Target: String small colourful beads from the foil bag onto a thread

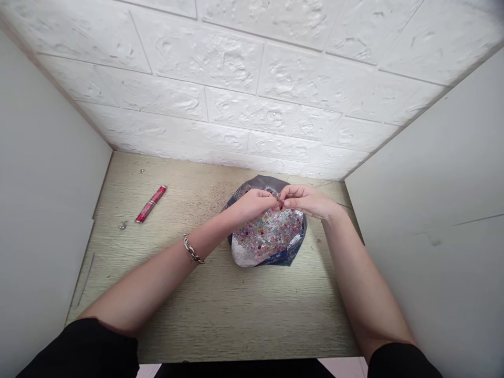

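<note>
1. Centrally, a small reddish thing (pixel 281 205) is held between the left hand (pixel 258 204) and the right hand (pixel 309 202); what it is cannot be told at this size.
2. The thumb and fingers of the left hand are closed on it from the left, and it is pinched by the thumb and forefinger of the right hand, so that the 2 sets of fingertips are brought nearly together.
3. Below the hands, an opened bag (pixel 286 256), grey and blue outside, is spread on the table (pixel 244 315); many tiny beads (pixel 262 231) in pink, red, yellow and clear are scattered over its silvery inside.
4. A chain bracelet (pixel 192 249) is worn on the left wrist, and the upper arms are covered by black sleeves (pixel 90 346).
5. Well to the left of the bag, a red tube (pixel 151 204) with a silvery middle band is laid aslant.
6. Near the tube's lower end, some small metal bits (pixel 123 225) are seen.
7. The table is backed by a white brick-patterned wall (pixel 236 105).
</note>
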### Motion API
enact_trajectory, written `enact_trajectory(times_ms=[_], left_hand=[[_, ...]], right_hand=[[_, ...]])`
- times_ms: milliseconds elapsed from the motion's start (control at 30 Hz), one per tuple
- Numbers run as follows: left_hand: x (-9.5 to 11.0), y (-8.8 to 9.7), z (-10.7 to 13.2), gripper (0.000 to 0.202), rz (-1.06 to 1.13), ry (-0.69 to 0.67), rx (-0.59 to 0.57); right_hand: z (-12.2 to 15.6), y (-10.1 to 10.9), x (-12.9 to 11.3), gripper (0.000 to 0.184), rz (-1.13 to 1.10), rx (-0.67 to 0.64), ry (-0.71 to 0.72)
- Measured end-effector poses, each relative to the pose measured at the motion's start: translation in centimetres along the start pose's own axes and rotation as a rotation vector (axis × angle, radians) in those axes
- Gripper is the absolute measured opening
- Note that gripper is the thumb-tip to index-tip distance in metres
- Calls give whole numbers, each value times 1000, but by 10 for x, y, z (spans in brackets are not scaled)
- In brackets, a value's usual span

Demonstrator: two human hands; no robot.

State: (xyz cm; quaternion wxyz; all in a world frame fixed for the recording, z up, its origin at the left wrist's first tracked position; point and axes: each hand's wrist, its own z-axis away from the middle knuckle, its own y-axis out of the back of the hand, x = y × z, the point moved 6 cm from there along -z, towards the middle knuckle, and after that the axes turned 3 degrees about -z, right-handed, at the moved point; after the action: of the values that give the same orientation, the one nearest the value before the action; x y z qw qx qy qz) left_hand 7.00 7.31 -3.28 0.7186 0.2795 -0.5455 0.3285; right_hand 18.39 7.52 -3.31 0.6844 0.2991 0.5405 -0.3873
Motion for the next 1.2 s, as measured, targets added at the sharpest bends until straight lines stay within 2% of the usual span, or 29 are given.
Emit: enact_trajectory(times_ms=[433,1200], left_hand=[[-5,-1,-2,19,-31,-12,-45],[-8,-4,-2,20,51,29,-127]], right_hand=[[-1,-2,0,17,-30,-33,-12],[-3,-2,2,15,-39,-62,24]])
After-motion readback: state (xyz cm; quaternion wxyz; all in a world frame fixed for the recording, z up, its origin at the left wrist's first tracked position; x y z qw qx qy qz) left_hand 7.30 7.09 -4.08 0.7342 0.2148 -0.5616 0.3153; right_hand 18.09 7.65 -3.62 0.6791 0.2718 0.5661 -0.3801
